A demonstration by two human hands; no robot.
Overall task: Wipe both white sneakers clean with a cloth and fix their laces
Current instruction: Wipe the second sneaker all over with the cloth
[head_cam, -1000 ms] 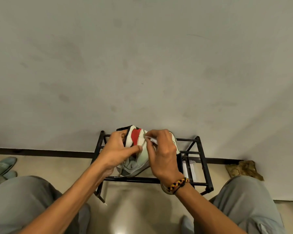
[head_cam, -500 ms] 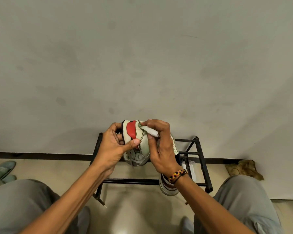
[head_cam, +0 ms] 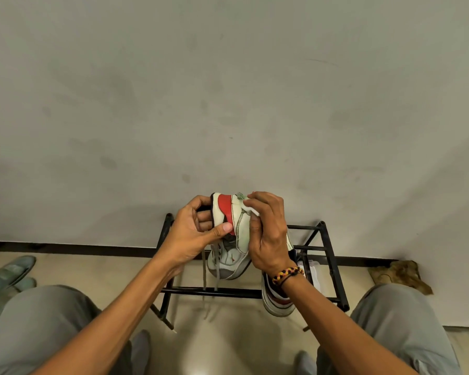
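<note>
The wiping stage appears under way and far from finished. Above the black shoe rack [head_cam: 333,263], the left hand [head_cam: 194,234] grips the heel end of one white sneaker [head_cam: 233,239], fingers curled into the collar and thumb pressed on its red panel. The right hand [head_cam: 268,234] pinches a small white cloth [head_cam: 251,209] against the sneaker's side. Its grey laces [head_cam: 204,269] hang loose toward the rack's front bar, so lacing seems still to be done. The second sneaker [head_cam: 278,299] rests on the rack's front right part, toe overhanging the bar, partly hidden by the right wrist; whether it has been wiped cannot be told. A white item [head_cam: 313,272] lies lower in the rack just behind it.
</note>
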